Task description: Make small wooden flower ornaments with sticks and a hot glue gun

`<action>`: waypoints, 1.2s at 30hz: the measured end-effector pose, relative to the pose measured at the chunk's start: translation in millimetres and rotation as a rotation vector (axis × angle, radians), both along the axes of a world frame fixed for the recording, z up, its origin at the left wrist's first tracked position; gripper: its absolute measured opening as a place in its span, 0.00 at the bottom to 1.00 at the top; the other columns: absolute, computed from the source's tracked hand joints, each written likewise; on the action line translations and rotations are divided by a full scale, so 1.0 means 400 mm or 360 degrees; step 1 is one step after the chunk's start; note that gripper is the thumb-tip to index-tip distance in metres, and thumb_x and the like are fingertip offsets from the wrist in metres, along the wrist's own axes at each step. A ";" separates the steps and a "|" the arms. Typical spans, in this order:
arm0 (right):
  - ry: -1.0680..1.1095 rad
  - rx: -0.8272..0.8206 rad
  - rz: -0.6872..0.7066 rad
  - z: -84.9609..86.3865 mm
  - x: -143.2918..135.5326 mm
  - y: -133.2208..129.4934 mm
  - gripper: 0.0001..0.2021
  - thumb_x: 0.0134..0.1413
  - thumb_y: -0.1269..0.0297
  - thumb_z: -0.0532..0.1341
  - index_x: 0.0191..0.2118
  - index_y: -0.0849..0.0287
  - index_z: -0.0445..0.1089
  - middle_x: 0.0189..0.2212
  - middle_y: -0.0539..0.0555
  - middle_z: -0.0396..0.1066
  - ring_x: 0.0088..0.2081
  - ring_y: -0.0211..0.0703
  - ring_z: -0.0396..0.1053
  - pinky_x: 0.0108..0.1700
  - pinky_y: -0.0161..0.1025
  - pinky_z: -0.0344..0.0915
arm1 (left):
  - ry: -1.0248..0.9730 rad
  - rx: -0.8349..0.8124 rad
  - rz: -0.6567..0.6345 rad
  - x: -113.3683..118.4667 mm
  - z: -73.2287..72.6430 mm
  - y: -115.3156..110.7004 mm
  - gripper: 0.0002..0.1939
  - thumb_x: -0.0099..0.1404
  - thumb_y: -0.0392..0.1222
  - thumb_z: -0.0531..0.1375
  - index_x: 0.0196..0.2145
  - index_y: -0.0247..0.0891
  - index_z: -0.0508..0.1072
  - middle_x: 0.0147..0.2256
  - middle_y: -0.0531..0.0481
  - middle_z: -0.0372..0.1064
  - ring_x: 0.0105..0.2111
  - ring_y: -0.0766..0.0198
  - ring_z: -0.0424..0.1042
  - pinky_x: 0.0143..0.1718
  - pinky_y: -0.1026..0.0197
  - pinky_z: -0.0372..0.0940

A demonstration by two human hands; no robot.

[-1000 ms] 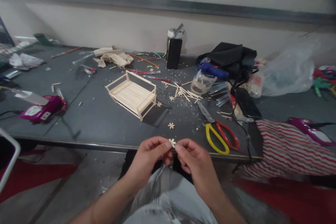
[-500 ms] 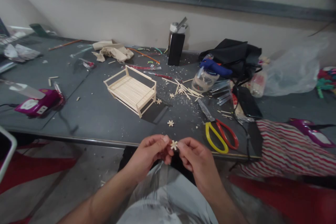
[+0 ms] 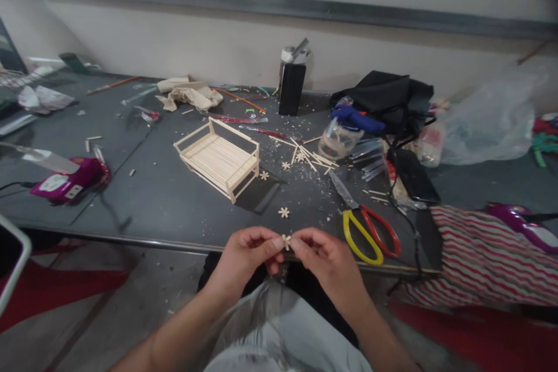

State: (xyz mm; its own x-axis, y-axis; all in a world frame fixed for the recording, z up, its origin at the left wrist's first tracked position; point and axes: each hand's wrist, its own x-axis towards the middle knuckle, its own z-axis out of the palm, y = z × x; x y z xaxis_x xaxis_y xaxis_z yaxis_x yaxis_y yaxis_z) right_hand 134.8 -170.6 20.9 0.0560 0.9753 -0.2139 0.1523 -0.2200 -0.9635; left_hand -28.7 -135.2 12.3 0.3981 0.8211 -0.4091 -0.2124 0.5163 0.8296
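Note:
Between my fingertips, just over the table's front edge, is a small wooden flower (image 3: 286, 242) made of short pale stick pieces. My left hand (image 3: 250, 253) pinches it from the left, and my right hand (image 3: 325, 258) pinches it from the right. A similar flower (image 3: 283, 213) lies on the table just beyond my hands. Another small flower (image 3: 264, 175) rests beside the leg of a miniature stick-built bed frame (image 3: 218, 157). Farther back, one more flower (image 3: 286, 166) lies near a pile of thin wooden sticks (image 3: 311, 154).
Scissors (image 3: 364, 226) with yellow and red handles lie right of my hands. A plastic cup (image 3: 337, 142) with a blue glue gun (image 3: 355, 119) stands behind them. A black phone (image 3: 292, 89) leans upright at the back. A purple device (image 3: 70, 180) sits left, a striped cloth (image 3: 488, 250) right.
My right hand has come closer to the left, and its fingers now cover more of the flower's right side. The whole view has shifted slightly downward in the picture.

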 end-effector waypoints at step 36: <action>0.0321 0.0155 -0.0093 -0.026 -0.058 0.102 0.11 0.51 0.54 0.65 0.29 0.57 0.73 0.14 0.44 0.58 0.16 0.32 0.51 0.17 0.32 0.46 | 0.0295 0.0494 0.0265 -0.008 0.023 0.053 0.12 0.56 0.46 0.67 0.29 0.33 0.75 0.22 0.53 0.70 0.21 0.69 0.67 0.26 0.66 0.62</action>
State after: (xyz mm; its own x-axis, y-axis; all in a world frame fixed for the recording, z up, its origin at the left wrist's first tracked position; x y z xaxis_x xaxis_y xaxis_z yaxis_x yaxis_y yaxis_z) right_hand 111.6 -129.7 10.6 0.0787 0.9882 -0.1313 -0.0555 -0.1271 -0.9903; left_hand -31.8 -114.0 21.4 0.1916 0.9641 -0.1838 -0.1044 0.2063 0.9729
